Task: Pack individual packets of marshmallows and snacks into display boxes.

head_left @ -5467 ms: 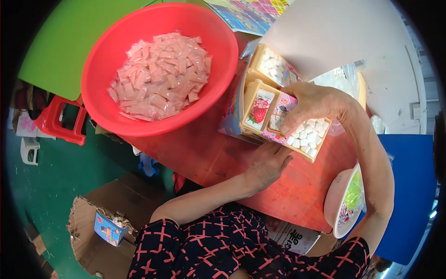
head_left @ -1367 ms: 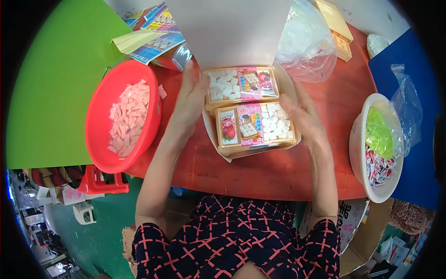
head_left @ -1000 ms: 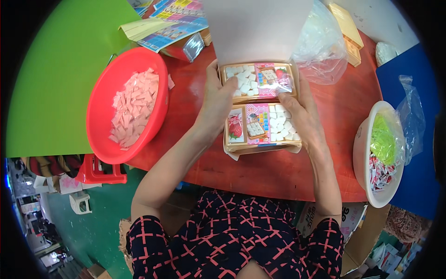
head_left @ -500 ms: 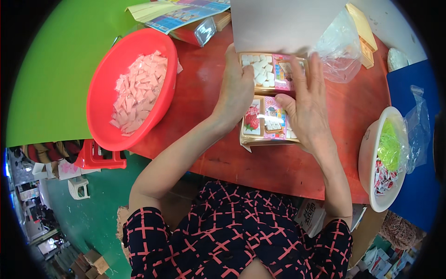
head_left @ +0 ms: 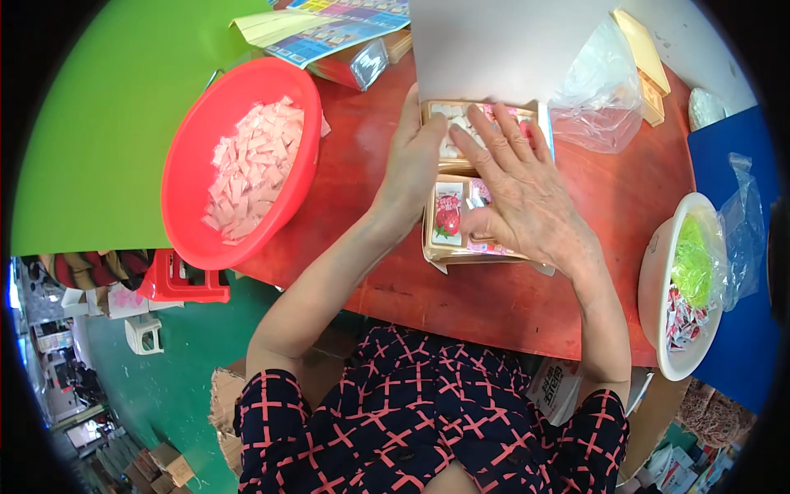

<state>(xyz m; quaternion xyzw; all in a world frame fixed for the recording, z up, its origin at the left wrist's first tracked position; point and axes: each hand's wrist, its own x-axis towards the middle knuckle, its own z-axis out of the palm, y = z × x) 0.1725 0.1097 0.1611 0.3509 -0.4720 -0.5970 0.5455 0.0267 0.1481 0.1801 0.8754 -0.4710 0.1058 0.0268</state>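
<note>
A gift-type box (head_left: 428, 239) lies on the red table in front of me, its pale grey lid (head_left: 494, 45) raised at the far side. Two compartments show, one behind the other. White cube-like pieces (head_left: 448, 146) fill the left of the far one. In the near compartment is a pack with a strawberry picture (head_left: 448, 216). My left hand (head_left: 405, 173) grips the box's left side, thumb over the edge. Spread above the contents, my right hand (head_left: 531, 193) has its fingers over the far compartment and its thumb over the near one, hiding much of both.
At left, a red basin (head_left: 177, 193) holds many small pale pink packets (head_left: 255, 169). A clear plastic bag (head_left: 597, 107) lies beside the lid. At right, a white basin (head_left: 658, 280) contains green material (head_left: 693, 263) and small sachets (head_left: 685, 319). Printed sheets (head_left: 337, 33) lie at the back left.
My right hand has shifted left and turned, with its fingers spread wider over the contents. My left hand keeps its place at the box's left side. The whole view has shifted slightly.
</note>
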